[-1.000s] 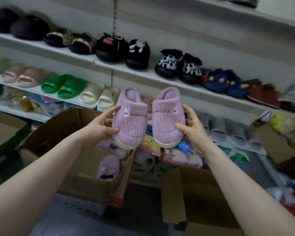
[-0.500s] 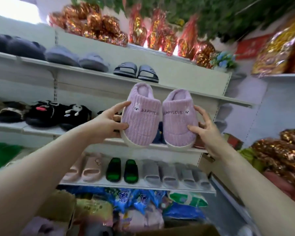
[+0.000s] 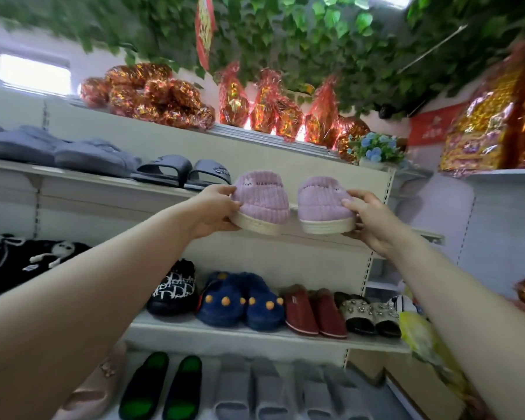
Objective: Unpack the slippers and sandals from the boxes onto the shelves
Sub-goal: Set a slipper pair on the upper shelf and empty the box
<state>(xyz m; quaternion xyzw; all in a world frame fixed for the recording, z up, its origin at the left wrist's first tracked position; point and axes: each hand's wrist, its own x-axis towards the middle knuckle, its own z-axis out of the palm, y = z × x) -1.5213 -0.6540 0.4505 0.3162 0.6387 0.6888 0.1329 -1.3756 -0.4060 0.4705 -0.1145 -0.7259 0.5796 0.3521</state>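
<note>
Each hand gripped one lilac slipper: left hand [image 3: 215, 207] on the left slipper [image 3: 259, 204], right hand [image 3: 369, 219] on the right slipper [image 3: 325, 204], raised just right of the black sandals [image 3: 182, 171]. Best to set both soles flat, toes outward, on that shelf [image 3: 103, 180].

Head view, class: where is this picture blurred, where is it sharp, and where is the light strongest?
Head view: the hanging green leaves and gold packets smear near the edges; the lilac slippers in the left hand and right hand stay fairly sharp; the window at upper left is blown out; shelf lines bow.
</note>
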